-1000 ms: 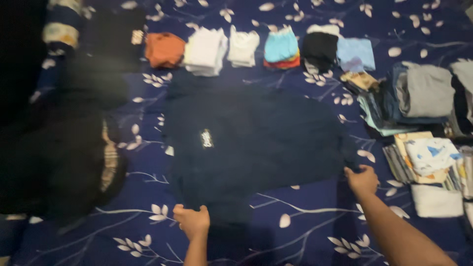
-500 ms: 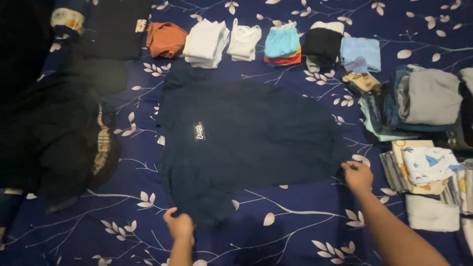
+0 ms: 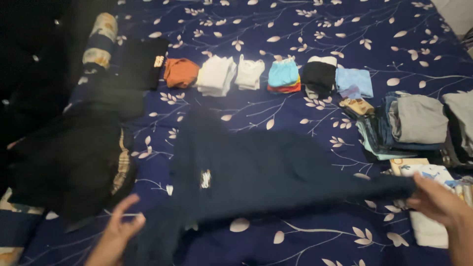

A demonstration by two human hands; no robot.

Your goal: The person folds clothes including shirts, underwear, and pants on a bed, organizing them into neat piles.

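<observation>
On navy leaf-print bedsheet [image 3: 305, 29]: dark navy cotton T-shirt with small chest patch [image 3: 256, 172] lifted along near edge, unfolded. Right hand [image 3: 436, 199] fingers clamped on hem; left hand [image 3: 118, 231] fingers apart beside sleeve. Row of folded garments [image 3: 256, 74] done; black clothing heap [image 3: 69, 157] left.

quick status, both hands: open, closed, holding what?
Left hand: fingers spread open, at the near edge of the dark navy shirt.
Right hand: closed on the shirt's right end, lifting it.

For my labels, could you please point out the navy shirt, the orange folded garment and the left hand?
navy shirt [image 3: 276, 167], head view, chest cloth.
orange folded garment [image 3: 181, 72], head view, top face.
left hand [image 3: 118, 231], head view, palm.
</observation>
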